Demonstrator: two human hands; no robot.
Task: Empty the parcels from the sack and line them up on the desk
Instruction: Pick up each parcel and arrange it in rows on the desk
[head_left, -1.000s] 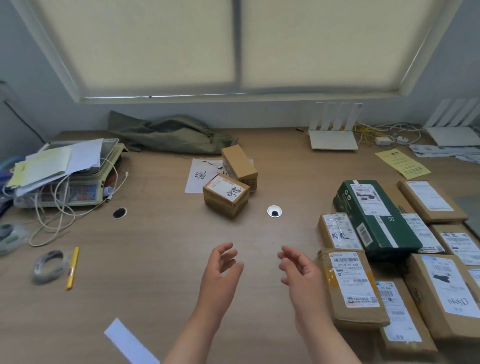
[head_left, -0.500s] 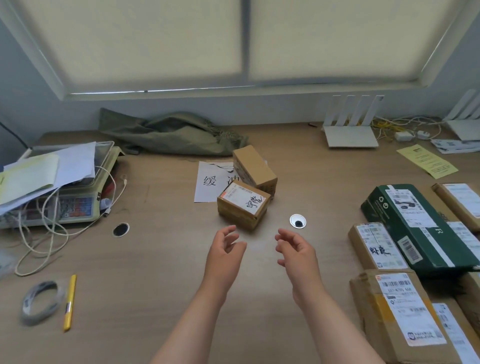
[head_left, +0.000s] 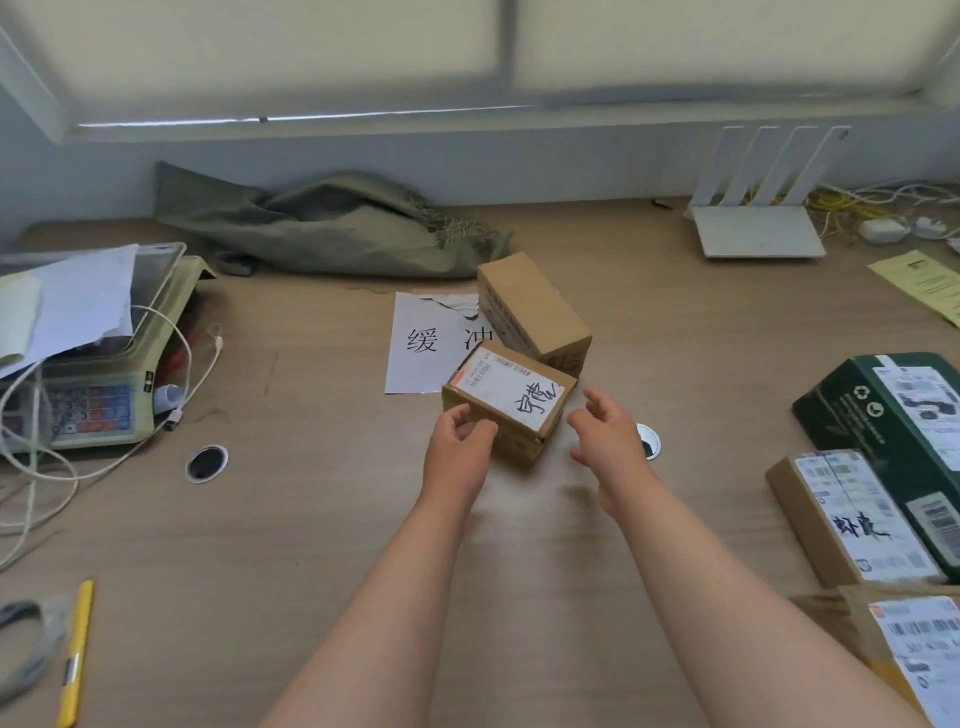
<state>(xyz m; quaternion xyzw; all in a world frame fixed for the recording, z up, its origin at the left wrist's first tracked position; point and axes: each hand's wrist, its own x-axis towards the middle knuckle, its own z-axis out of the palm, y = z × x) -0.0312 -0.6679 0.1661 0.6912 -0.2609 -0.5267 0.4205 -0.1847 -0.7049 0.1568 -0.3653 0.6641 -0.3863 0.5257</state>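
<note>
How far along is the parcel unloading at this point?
Done: sack lies slack; several parcels sit grouped at right. In hand: nothing lifted yet; left hand and right hand flank the labelled box. Left: it and the plain box behind need lining up.

A: The left hand (head_left: 457, 447) covers the near left corner of the labelled box (head_left: 511, 397). Touching or just short? Can't tell from here.
B: Agreed. That box hides the right end of the printed sheet (head_left: 421, 343), and the plain box (head_left: 535, 306) sits over its second character.
A: The right hand (head_left: 608, 441) blocks half the cable hole (head_left: 653, 440) beside it.
B: At the desk's right edge the green box (head_left: 883, 415) runs out of frame. The parcel (head_left: 914, 644) at the near right corner is cut by two edges.
A: At the left edge there's a tape roll (head_left: 26, 639), blurred and clipped. The yellow pen (head_left: 75, 654) drops off the bottom.
B: The label print is too small to read, and the inside of the sack (head_left: 332, 228) at the back edge is hidden.
</note>
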